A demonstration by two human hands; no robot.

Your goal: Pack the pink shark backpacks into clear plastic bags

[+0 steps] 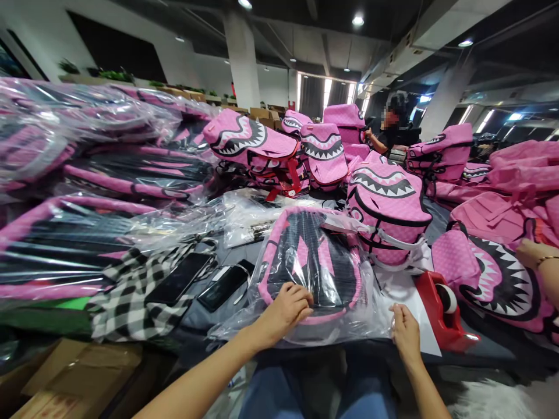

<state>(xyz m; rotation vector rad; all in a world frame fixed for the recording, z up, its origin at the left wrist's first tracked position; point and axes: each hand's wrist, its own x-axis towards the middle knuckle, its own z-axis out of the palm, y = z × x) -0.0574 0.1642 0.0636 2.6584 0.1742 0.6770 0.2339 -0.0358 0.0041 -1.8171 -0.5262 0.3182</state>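
Observation:
A pink and black backpack (325, 250) lies before me inside a clear plastic bag (371, 317), its black padded side up. My left hand (283, 311) rests at the backpack's lower edge, its fingers bent and closed on the plastic. At the bag's right corner, my right hand (405, 333) pinches the film between thumb and fingers. Just right of that hand stands a red tape dispenser (449, 317) on the table, partly over a white sheet of paper (425, 308).
Bagged backpacks (140, 169) are piled on the left. Unbagged ones with shark-mouth prints (386, 203) stand behind. Two phones (225, 285) and a checkered cloth (131, 291) lie left. Another person's hand (537, 256) touches a backpack at far right. A cardboard box (82, 372) sits lower left.

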